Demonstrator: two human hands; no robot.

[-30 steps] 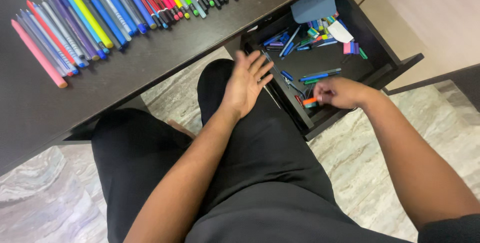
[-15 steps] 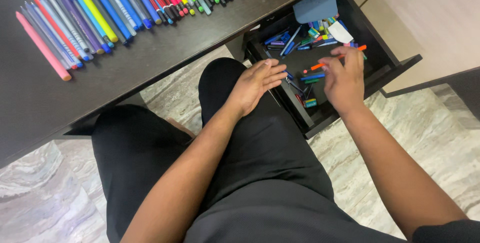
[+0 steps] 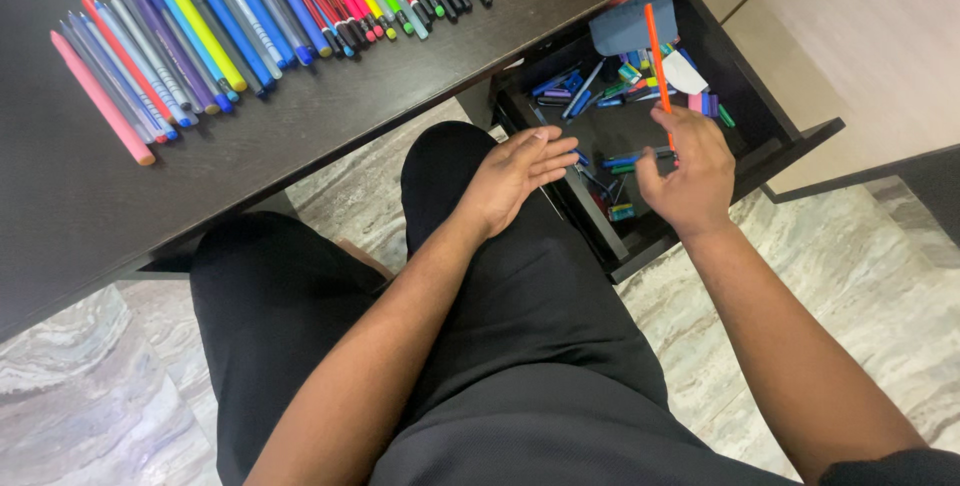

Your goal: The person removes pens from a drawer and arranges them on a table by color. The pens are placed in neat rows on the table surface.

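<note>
My right hand [image 3: 688, 172] holds an orange pen [image 3: 656, 56] over the open dark drawer [image 3: 735, 76]; the pen points up and away from me. My left hand [image 3: 515, 174] rests flat on my knee beside the drawer's front corner, fingers together and holding nothing. Inside the drawer lie several loose pens, caps and small coloured bits [image 3: 600, 86]. A row of several coloured pens [image 3: 260, 16] lies side by side on the dark desk [image 3: 300, 116].
A grey-blue folded piece [image 3: 630, 21] and a white scrap [image 3: 685, 74] sit at the drawer's back. A pale cabinet [image 3: 860, 36] stands to the right. Marbled floor [image 3: 860, 276] spreads below. My legs in black trousers fill the middle.
My right hand picked an orange pen out of the drawer's front and lifted it, turning it from sideways to upright. My left hand closed its spread fingers and settled on my knee.
</note>
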